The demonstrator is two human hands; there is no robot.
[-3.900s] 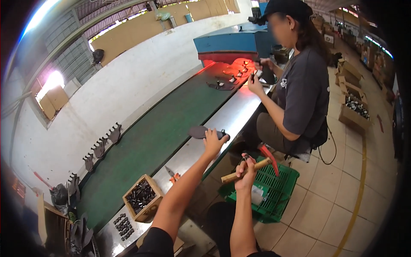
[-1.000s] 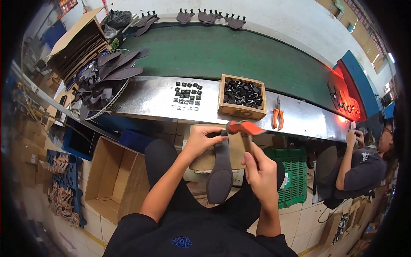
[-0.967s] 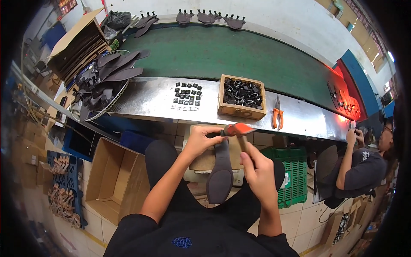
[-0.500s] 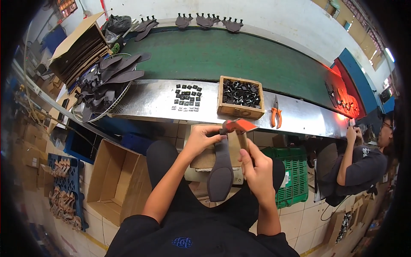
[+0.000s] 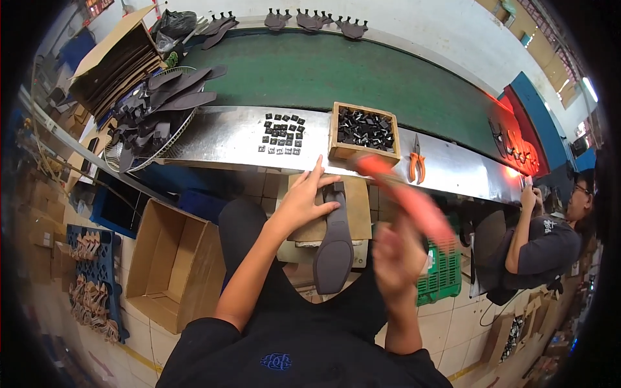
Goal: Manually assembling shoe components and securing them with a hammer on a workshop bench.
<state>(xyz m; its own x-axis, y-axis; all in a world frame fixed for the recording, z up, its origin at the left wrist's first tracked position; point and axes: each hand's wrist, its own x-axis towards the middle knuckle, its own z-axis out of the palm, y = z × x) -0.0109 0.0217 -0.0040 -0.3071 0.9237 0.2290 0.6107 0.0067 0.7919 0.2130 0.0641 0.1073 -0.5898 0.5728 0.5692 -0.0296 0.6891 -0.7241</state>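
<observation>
Left fingers loose against dark sole, right fingers around blurred hammer; beyond, steel counter, green belt.

Left hand at far end of dark sole, fingers spread, thumb touching it. Right hand grips hammer, both blurred. Wooden box of black pieces on metal ledge, orange-handled pliers just right, small black parts in rows left. Wire basket holding dark soles farther left. Co-worker at right.
</observation>
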